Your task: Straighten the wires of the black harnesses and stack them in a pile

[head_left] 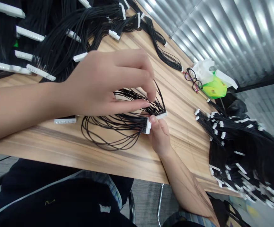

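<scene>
My left hand [106,83] reaches across the wood-grain table [181,132], its fingertips pinching a bunch of thin black wires [137,94]. My right hand [159,135] grips a white multi-pin connector [147,126] between thumb and fingers. A second white connector [162,115] sits just beyond that thumb, close to my left fingertips. Black wires from both connectors fan out, and a loose loop of them [108,137] lies on the table under my left wrist. Part of the bundle is hidden behind my left hand.
Finished-looking black harnesses with white connectors [236,151] lie heaped at the right table edge, and more [56,41] spread across the far left. Eyeglasses [191,78] and a green bag [214,88] sit near a corrugated metal wall [233,31].
</scene>
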`<state>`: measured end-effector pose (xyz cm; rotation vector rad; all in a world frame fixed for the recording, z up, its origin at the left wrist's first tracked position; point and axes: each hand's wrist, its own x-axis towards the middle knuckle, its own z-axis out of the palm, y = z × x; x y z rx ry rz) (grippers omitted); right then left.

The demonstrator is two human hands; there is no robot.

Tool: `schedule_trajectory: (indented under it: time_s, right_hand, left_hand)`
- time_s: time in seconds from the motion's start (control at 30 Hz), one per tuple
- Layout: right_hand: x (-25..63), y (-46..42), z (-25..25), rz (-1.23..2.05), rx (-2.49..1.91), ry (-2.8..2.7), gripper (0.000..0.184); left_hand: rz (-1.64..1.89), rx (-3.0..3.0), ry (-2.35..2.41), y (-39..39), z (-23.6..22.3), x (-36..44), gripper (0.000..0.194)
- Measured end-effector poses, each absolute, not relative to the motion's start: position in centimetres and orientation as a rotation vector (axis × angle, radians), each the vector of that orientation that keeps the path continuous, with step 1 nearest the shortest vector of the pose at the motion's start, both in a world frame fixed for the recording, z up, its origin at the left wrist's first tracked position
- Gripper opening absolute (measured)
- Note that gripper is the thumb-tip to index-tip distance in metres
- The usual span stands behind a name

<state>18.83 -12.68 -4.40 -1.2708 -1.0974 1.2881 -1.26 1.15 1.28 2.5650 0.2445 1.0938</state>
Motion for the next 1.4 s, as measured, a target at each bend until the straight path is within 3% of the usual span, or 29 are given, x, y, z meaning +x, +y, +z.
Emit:
schedule_trajectory:
  time_s: [0.27,0.4,0.53,0.77,1.0,1.13,1.23,1.33,1.4]
  right_hand:
    - [18.6,-12.8,-4.8,1.033,-1.287,-1.199,0.043]
    - [18.5,-12.7,-4.6,0.976,-1.332,-1.215,0.041]
    - [18.4,-12.6,-4.2,0.945,-1.356,-1.277,0.047]
    - [18.4,-12.6,-3.4,0.991,-1.406,-1.265,0.046]
    - [18.5,-11.7,-3.4,1.111,-1.471,-0.982,0.042]
    - [18.7,-11.4,-3.4,1.017,-1.469,-1.058,0.044]
    - [19.0,-11.7,-3.6,1.009,-1.452,-1.216,0.046]
    - [19.3,-12.1,-3.7,1.062,-1.437,-1.353,0.048]
    - [19.6,-12.4,-3.7,1.123,-1.429,-1.409,0.049]
  left_hand:
    - [1.104,2.841,0.005,1.3,0.9,-1.1,0.021]
    - [1.036,2.907,0.019,1.2,1.3,-0.9,0.036]
    - [0.639,3.019,0.159,0.8,2.5,-0.6,0.061]
    - [0.646,2.791,0.148,1.0,1.8,-0.2,0.044]
    - [0.678,2.610,-0.141,1.3,2.5,-1.6,0.061]
    - [0.880,2.858,0.273,1.9,2.9,-2.1,0.055]
    - [0.829,3.034,0.697,2.3,3.1,-2.4,0.051]
    - [0.698,3.152,0.707,2.5,3.4,-2.5,0.066]
    - [0.823,3.137,0.627,2.7,3.4,-2.4,0.067]
